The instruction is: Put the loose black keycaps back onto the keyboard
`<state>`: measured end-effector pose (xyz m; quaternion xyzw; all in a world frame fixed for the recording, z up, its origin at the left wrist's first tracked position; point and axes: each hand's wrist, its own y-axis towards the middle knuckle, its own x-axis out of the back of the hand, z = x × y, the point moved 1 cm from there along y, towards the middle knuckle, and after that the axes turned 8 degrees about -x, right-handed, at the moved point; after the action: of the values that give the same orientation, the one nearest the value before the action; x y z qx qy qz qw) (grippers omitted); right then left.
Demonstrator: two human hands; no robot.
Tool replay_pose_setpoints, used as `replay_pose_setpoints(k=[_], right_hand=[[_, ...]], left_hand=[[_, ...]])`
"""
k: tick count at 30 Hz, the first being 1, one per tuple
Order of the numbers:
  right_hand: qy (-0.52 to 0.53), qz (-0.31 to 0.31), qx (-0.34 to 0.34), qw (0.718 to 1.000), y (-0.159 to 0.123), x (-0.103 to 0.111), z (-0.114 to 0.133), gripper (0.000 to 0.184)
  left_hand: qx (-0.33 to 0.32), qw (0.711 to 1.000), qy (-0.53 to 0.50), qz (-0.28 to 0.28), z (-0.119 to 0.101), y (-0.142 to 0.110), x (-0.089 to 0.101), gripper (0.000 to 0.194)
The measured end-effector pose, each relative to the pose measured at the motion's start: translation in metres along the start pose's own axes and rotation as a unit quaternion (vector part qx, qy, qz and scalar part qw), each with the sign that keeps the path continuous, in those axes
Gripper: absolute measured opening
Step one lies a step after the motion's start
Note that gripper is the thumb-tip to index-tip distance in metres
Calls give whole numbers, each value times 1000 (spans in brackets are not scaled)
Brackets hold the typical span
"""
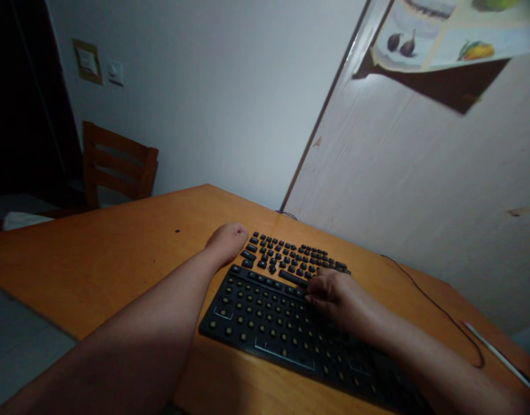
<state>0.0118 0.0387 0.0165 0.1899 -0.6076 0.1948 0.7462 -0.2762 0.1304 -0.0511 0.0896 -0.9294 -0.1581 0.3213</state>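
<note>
Apparently to keep their order, loose keycaps (298,258) lie in rows beyond the keyboard (247,323) | left hand (227,242) clenched beside keyboard's far-left corner | right hand (331,293) over keyboard's top row, fingers bent, grasp unclear

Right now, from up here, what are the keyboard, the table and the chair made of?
The keyboard looks like dull black plastic, with a smooth, moulded-looking frame.
The table seems wooden with a soft sheen, going by its orange-brown top, but it could be a wood-look covering.
The chair is probably varnished wood: its slats are reddish-brown.
</note>
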Motion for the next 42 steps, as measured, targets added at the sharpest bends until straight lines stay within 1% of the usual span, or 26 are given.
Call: replay_pose_setpoints(k=[3, 6, 10, 12, 17, 24, 30, 33, 36, 38, 40, 42], right_hand=[[15, 1, -12, 1000, 0, -2, -2, 13], [26, 2, -3, 1000, -3, 1, -3, 15], [29, -40, -5, 999, -14, 5, -2, 22], [18, -51, -2, 999, -20, 4, 0, 23], [7, -29, 23, 999, -26, -2, 4, 21], [11, -34, 22, 999, -25, -3, -2, 22], [18, -32, 13, 999, -25, 0, -1, 22], [56, -64, -21, 996, -14, 6, -12, 23], [87, -105, -62, 989, 13, 12, -37, 22], [70, -109, -101, 986, 36, 15, -55, 23], [46, -80, -147, 985, 59, 15, -72, 24], [31, -66, -166, 983, 80, 14, -83, 24]], left_hand=[[-6, 1000, 2, -5, 0, 0, 0, 23], [-6, 1000, 3, -9, 1, 0, 0, 24], [-2, 1000, 0, -6, 1, 0, -1, 24], [-5, 1000, 1, -4, 1, 1, -1, 24], [-4, 1000, -4, -7, 1, 1, -1, 24], [5, 1000, -1, -6, 0, 0, -1, 25], [-10, 1000, 3, -9, 2, 0, -1, 24], [-14, 1000, 1, -10, 3, 0, -1, 24], [-9, 1000, -3, -16, 3, -1, -1, 24], [-4, 1000, -6, -18, 2, -2, -1, 23], [-1, 1000, -7, -19, 2, -2, 0, 22], [1, 1000, -6, -19, 2, -3, 0, 22]])
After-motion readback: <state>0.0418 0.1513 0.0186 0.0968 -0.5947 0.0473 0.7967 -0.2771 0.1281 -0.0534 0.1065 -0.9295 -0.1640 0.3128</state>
